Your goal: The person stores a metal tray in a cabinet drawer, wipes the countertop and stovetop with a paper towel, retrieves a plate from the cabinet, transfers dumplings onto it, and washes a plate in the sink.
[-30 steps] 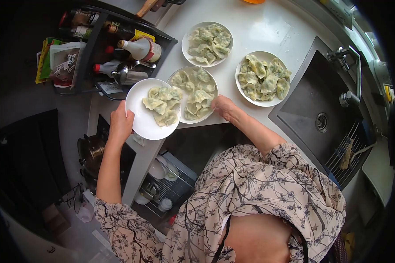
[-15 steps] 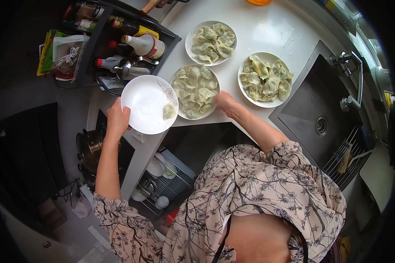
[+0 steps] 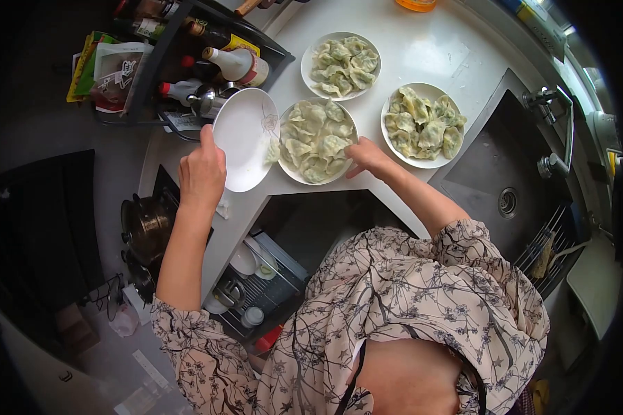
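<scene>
My left hand (image 3: pixel 204 166) is closed on the rim of a white plate (image 3: pixel 242 142) with a grey flower print. This plate is tilted down to the right, and one dumpling (image 3: pixel 273 151) is at its lower edge. Right beside that edge, a plate of dumplings (image 3: pixel 317 142) rests on the counter. At its right rim is my right hand (image 3: pixel 368 158), its fingers and thumb gripping the edge. Two more full plates stand close by: one plate of dumplings (image 3: pixel 341 66) behind and another plate of dumplings (image 3: pixel 423 126) to the right.
A black rack (image 3: pixel 149 76) with sauce bottles (image 3: pixel 239 67) stands at the left. To the right is a dark sink (image 3: pixel 474 166) with a tap (image 3: pixel 557 131). An open drawer (image 3: pixel 263 280) with bowls lies below the counter (image 3: pixel 436 48); a pot (image 3: pixel 145 225) sits at the left.
My left hand has raised and tilted the plate further toward the middle plate. The lone dumpling has slid to its lower edge. My right hand stays by the middle plate's rim.
</scene>
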Demonstrator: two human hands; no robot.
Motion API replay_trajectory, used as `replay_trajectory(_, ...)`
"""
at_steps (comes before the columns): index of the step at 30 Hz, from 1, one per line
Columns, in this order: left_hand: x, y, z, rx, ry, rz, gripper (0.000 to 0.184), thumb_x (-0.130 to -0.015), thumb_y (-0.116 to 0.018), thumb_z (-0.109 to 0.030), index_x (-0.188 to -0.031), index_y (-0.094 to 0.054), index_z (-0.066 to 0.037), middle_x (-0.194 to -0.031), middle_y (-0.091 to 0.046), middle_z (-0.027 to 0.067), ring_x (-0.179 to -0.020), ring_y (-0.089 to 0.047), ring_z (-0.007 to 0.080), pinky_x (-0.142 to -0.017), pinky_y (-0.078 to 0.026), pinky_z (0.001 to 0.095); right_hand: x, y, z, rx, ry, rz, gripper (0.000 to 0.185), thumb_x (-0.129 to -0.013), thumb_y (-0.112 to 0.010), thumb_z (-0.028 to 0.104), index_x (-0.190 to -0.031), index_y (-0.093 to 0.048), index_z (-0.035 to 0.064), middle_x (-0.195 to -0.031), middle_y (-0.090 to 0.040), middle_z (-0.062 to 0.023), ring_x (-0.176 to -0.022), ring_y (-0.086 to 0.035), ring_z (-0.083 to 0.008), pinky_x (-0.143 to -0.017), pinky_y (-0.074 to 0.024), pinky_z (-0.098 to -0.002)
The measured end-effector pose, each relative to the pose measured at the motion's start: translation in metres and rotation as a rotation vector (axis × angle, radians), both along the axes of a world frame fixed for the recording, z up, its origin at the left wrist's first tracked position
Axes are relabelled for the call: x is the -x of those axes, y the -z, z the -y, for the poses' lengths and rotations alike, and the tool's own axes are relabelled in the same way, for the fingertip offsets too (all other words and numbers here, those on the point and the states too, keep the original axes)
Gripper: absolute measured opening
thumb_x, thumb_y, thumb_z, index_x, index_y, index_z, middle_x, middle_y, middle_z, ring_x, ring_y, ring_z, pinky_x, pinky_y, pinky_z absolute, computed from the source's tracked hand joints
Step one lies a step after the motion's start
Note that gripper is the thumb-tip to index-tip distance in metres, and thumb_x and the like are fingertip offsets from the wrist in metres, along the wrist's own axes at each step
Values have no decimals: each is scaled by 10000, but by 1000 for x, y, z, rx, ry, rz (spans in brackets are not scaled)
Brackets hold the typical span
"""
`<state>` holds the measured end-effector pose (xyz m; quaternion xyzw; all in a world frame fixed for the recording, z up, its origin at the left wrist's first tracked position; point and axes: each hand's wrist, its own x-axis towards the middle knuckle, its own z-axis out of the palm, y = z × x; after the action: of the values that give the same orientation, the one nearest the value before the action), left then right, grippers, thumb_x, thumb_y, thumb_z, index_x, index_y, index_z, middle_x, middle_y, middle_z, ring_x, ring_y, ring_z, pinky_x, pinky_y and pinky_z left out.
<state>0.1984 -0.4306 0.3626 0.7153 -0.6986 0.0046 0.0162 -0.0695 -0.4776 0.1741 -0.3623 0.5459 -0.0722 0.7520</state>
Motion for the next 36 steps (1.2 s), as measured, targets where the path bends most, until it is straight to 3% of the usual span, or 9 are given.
replay_trajectory(7, 1, -8, 12, 124, 8, -20, 289, -833, -483, -51, -1117, -442, -18, -679, -597, 234, -641, -599, 406, -580, -470, 494, 2, 3, -6, 201, -40, -185, 439, -742, -486, 189, -1024, -553, -142, -901, -618, -253, -669, -666, -306, -633, -530, -366)
replay_trajectory(13, -19, -10, 4, 189, -114, -127, 249, -838, -439, -59, -1079, -479, -13, -740, -599, 259, -656, -608, 412, -610, -463, 499, 12, 21, -11, 432, -78, -432, 502, -758, -498, 233, -1185, -504, -31, -954, -651, -165, -924, -628, -284, -826, -468, -362)
replay_trajectory(16, -16, -6, -6, 18, -427, -570, 221, -834, -421, -63, -1023, -508, 9, -744, -610, 209, -600, -631, 325, -534, -500, 440, 29, -10, -23, 444, 18, -353, 511, -768, -506, 260, -1225, -496, 31, -976, -656, -136, -997, -587, -283, -893, -424, -376)
replay_trajectory(18, -31, 27, -17, 104, -243, -654, 206, -845, -407, -59, -991, -508, 46, -769, -601, 138, -517, -605, 186, -357, -487, 268, 36, -7, -41, 456, 152, -208, 473, -789, -525, 267, -1201, -520, 34, -935, -657, -123, -898, -610, -230, -840, -451, -345)
replay_trajectory(24, 37, 117, -19, 1, -127, -1265, 210, -864, -404, -42, -1032, -491, 49, -853, -586, 95, -604, -591, 126, -395, -508, 267, 53, -57, -104, 300, 612, 293, 465, -820, -581, 310, -1145, -540, -20, -912, -634, -99, -842, -583, -164, -809, -448, -282)
replay_trajectory(28, 151, 130, -12, -331, -141, -1566, 220, -878, -402, -41, -1069, -481, 35, -872, -582, 89, -637, -592, 128, -436, -523, 262, 94, -63, -123, 214, 896, 248, 408, -789, -597, 220, -1097, -543, -44, -962, -614, -103, -868, -569, -166, -826, -431, -272)
replay_trajectory(32, 226, 153, -19, -678, 23, -1631, 216, -913, -406, -103, -1071, -469, 30, -855, -594, 102, -629, -622, 157, -435, -529, 277, 153, -79, -156, 56, 1115, 26, 318, -715, -551, 70, -1010, -542, -49, -947, -601, -106, -858, -572, -183, -804, -438, -286)
replay_trajectory(35, 266, 158, 16, -967, 247, -1280, 330, -942, -430, -282, -1034, -510, 24, -729, -612, 120, -559, -635, 196, -456, -520, 275, 197, -55, -171, 73, 1263, -6, 313, -694, -537, 43, -993, -531, -51, -911, -598, -102, -813, -584, -189, -757, -463, -298)
replay_trajectory(36, 290, 156, 20, -844, 282, -1247, 378, -926, -462, -313, -1074, -507, 32, -687, -609, 121, -554, -628, 194, -478, -512, 281, 217, -52, -181, 82, 1319, -3, 316, -690, -535, 37, -993, -526, -49, -902, -597, -100, -795, -587, -187, -736, -471, -300)
